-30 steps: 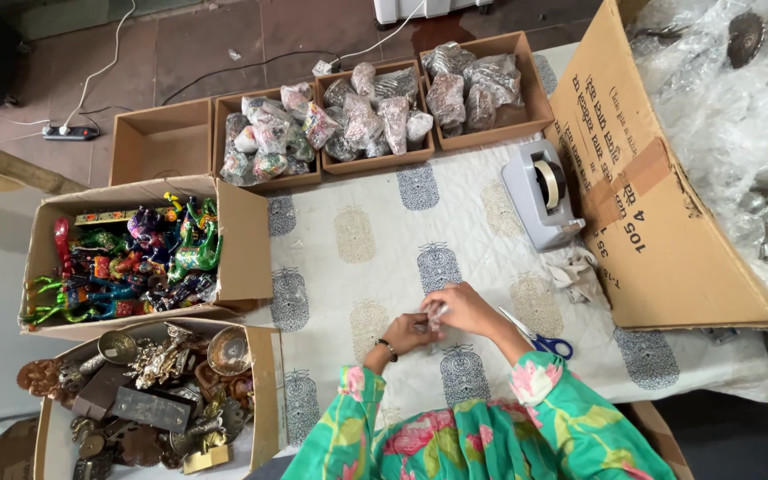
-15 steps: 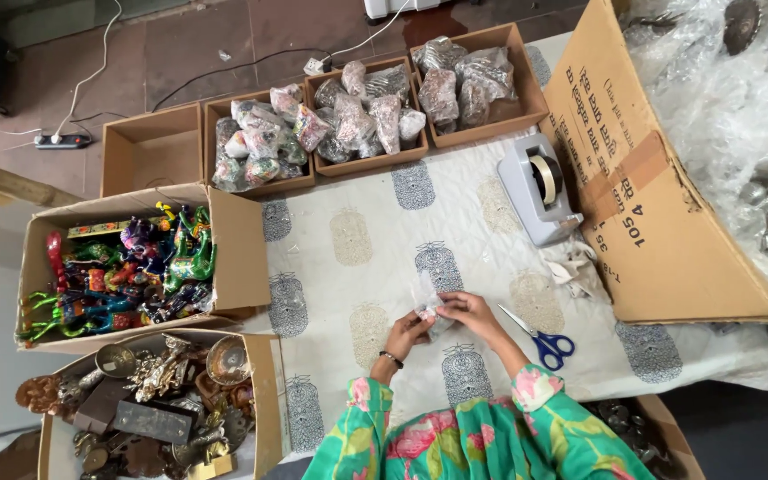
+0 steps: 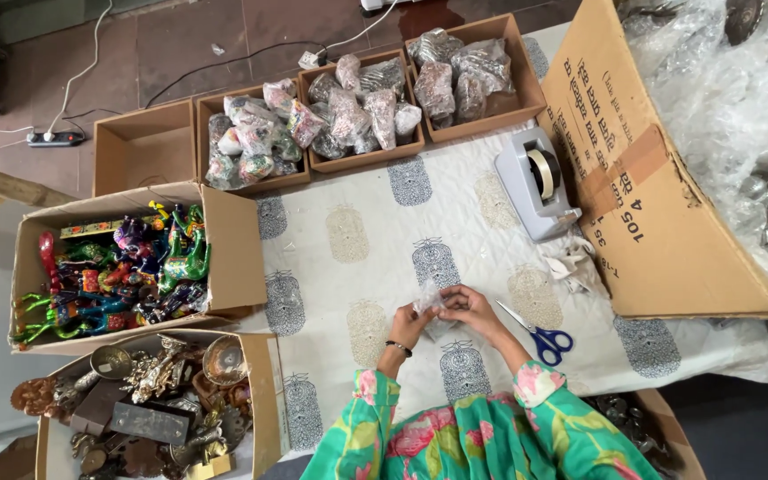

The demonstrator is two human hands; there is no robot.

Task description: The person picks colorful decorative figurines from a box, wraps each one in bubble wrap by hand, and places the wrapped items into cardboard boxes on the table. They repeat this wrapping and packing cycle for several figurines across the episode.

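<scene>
Wrapping work is judged to be partly done: three open cardboard trays (image 3: 362, 164) at the far side of the worktop (image 3: 455, 222) are already filled with small wrapped bundles (image 3: 357, 107), while a fourth tray (image 3: 140, 147) at their left end is seen to hold nothing, and a box of brightly painted figurines (image 3: 117, 267) and a box of metal trinkets (image 3: 144, 404) sit unwrapped at the left. A small piece of clear plastic wrap (image 3: 427, 298) is held just above the patterned cloth, near the front edge, between the two hands. The left hand (image 3: 411, 322) is closed on its left side with the fingertips pinching, and the right hand (image 3: 468, 307) is curled over its right side, thumb and fingers pressed onto it. Whether an object is inside the wrap cannot be told. The crumpled piece has no clear long axis; it appears to stretch roughly left to right between the hands, and no pointing end can be made out. Blue-handled scissors (image 3: 544, 338) lie just right of the right hand, blades towards it, and a grey tape dispenser (image 3: 535, 182) stands farther back.
</scene>
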